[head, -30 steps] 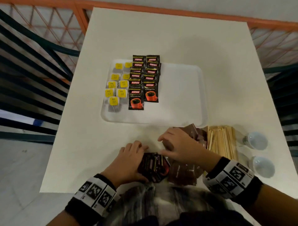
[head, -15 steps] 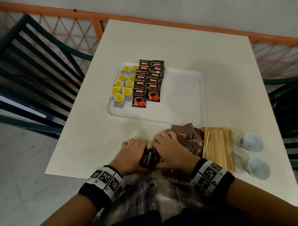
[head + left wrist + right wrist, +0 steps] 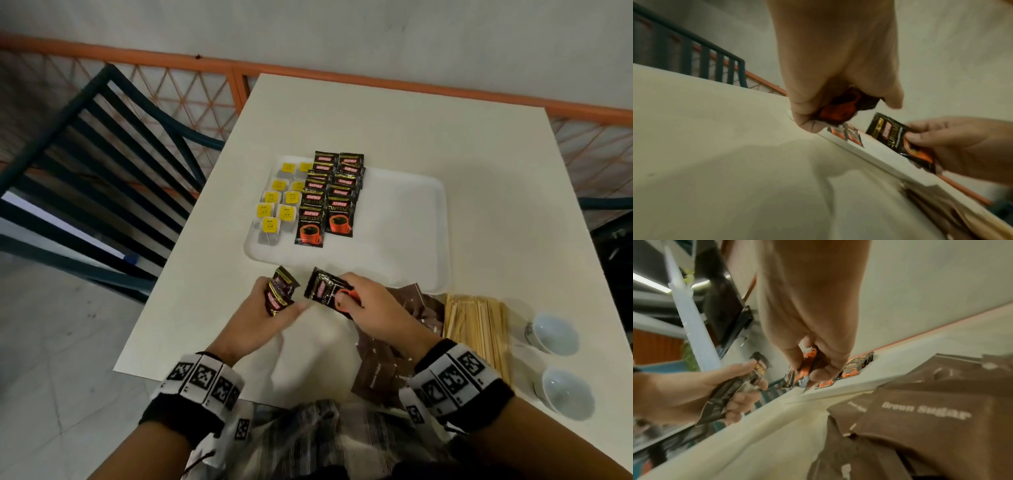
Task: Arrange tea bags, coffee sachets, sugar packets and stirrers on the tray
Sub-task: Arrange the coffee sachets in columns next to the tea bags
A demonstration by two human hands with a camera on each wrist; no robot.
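Observation:
A white tray lies mid-table with two rows of yellow-tagged tea bags at its left and two overlapping rows of black coffee sachets beside them. My left hand grips a small stack of coffee sachets just in front of the tray. My right hand pinches a single coffee sachet, also seen from the left wrist as a coffee sachet. Brown sugar packets lie under my right wrist, and wooden stirrers lie to their right.
Two white cups lie on their sides at the table's right edge. A dark slatted chair stands left of the table, and an orange railing runs behind it. The tray's right half is bare.
Both hands lifted from the table's near edge and moved apart toward the tray; the left now carries the sachet stack and the right has pulled one sachet from it.

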